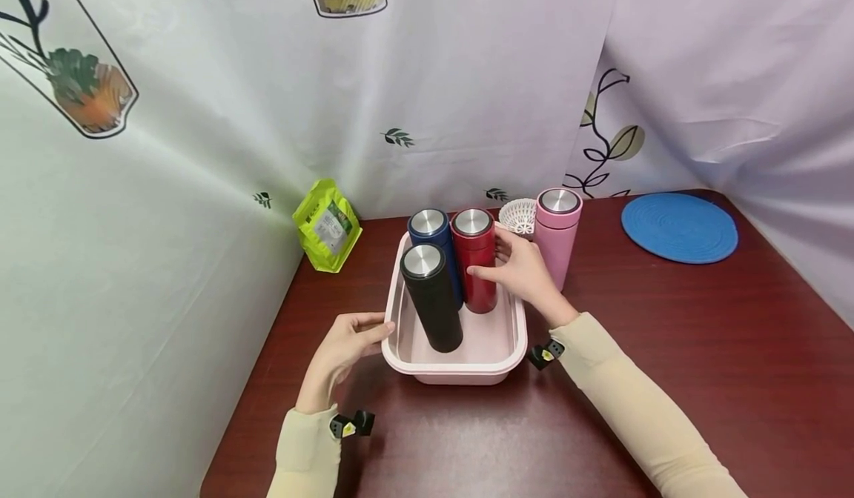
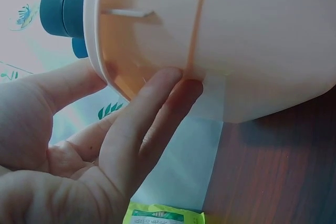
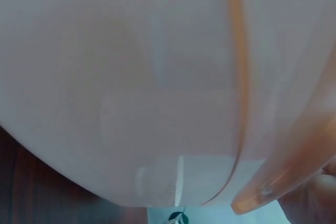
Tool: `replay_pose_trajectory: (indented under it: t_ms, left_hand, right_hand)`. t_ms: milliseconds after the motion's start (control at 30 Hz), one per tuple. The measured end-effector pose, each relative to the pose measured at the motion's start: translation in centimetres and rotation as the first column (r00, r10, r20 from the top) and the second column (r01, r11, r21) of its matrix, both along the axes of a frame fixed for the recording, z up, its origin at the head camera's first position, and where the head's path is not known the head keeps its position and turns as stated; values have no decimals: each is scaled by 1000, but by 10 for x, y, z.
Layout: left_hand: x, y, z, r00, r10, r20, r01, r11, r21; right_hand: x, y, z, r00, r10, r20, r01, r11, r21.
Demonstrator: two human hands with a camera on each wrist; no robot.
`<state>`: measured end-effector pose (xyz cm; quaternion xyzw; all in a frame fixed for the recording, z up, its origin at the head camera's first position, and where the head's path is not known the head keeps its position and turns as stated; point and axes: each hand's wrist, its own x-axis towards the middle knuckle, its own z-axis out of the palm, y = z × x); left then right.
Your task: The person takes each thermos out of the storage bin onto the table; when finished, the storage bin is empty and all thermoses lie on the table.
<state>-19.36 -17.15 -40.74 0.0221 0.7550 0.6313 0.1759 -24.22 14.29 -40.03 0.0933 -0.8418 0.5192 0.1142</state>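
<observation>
A pale pink plastic basin [image 1: 460, 368] stands on the table with three thermos bottles in it. The black thermos [image 1: 437, 313] is nearest, and the blue thermos [image 1: 440, 240] stands behind it beside the red thermos [image 1: 479, 292]. My right hand [image 1: 523, 268] grips the red thermos, thumb across its front and fingers round its far side. At the basin's left edge, my left hand [image 1: 347, 342] pinches the rim; in the left wrist view its fingers [image 2: 173, 98] lie along the outer wall. The basin's wall [image 3: 131, 77] fills most of the right wrist view.
Just right of the basin stands a pink thermos [image 1: 559, 242], with a white openwork basket [image 1: 517, 215] behind it. A green bag [image 1: 327, 224] sits at the back left. A round blue mat [image 1: 680, 227] lies at the back right, near the fabric-covered wall.
</observation>
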Motion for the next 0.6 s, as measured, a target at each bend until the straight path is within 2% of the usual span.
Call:
replay_pose_trajectory:
  t_ms: [200, 333, 600]
  left_hand:
    - [-1, 0, -1, 1000, -7, 3, 7, 1000, -2]
    - [0, 0, 1, 1000, -12, -4, 12, 1000, 2]
    - [0, 1, 0, 1000, 6, 6, -7, 1000, 4]
  right_hand:
    - [3, -2, 1, 1000, -13, 2, 13, 1000, 6]
    - [7, -2, 0, 999, -24, -29, 24, 1000, -2]
    - [16, -1, 7, 998, -33, -56, 29, 997, -68]
